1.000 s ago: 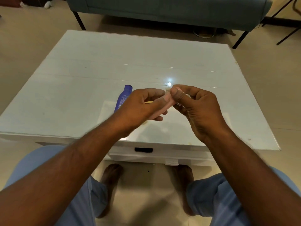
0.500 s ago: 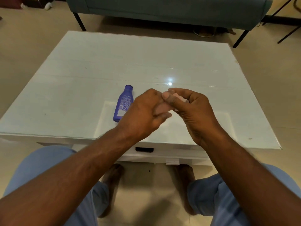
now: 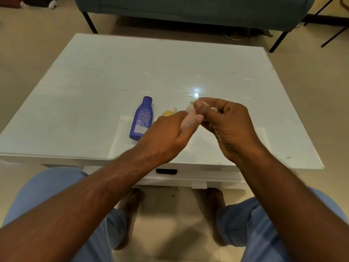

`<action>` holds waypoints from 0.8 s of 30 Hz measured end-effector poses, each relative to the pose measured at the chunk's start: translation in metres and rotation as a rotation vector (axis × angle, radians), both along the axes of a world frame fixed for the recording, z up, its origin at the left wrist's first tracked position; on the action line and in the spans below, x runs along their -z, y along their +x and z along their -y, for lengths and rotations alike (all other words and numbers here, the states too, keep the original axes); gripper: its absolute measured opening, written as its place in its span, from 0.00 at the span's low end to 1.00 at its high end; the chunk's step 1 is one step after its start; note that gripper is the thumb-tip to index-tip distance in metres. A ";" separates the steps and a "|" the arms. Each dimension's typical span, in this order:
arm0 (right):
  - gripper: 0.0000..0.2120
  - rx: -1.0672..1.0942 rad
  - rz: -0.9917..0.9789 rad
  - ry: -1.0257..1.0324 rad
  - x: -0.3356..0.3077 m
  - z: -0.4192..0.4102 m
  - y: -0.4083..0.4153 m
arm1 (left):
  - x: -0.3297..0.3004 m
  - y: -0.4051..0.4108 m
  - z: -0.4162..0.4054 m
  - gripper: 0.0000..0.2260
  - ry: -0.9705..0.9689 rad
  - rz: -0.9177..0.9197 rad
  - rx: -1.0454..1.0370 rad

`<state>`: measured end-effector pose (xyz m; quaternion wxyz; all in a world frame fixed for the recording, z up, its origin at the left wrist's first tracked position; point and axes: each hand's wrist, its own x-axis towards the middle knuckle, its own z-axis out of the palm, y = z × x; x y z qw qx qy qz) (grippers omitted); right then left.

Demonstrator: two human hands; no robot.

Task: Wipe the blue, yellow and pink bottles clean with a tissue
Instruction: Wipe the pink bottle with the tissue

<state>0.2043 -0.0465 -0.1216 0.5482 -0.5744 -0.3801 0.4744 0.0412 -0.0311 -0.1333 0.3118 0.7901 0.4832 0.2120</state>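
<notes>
Seated at a low white table (image 3: 98, 87), you hold the pink bottle (image 3: 186, 124) in the air above its near half. Your left hand (image 3: 166, 137) is curled around the bottle's body, and your right hand (image 3: 228, 127) pinches a scrap of white tissue (image 3: 190, 106) against the bottle's upper end, thumb pressed down on it.

The blue bottle (image 3: 141, 119) lies flat on the tabletop just left of your left hand, cap pointing away from you. The yellow bottle (image 3: 168, 112) lies beside it, mostly hidden behind your left knuckles; only its shoulder and pale cap show. Both rest clear of your hands, though the yellow one sits directly under your left fingers' path.

The far half and both sides of the table lie bare around you. Its near edge runs just under your wrists, with a drawer handle (image 3: 166, 171) below it. Your knees in blue trousers (image 3: 47, 195) flank the front, bare feet on the tiled floor (image 3: 306, 76). A teal sofa (image 3: 188, 8) on black legs stands beyond the far edge.
</notes>
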 end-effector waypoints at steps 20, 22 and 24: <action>0.12 0.015 0.129 0.068 0.003 -0.002 0.001 | 0.001 0.002 -0.009 0.23 -0.280 0.267 -0.194; 0.12 0.002 0.185 0.070 0.002 -0.001 0.001 | 0.003 0.001 -0.011 0.25 -0.327 0.303 -0.193; 0.12 0.021 0.279 0.100 0.000 0.000 0.002 | 0.003 0.002 -0.011 0.25 -0.378 0.369 -0.184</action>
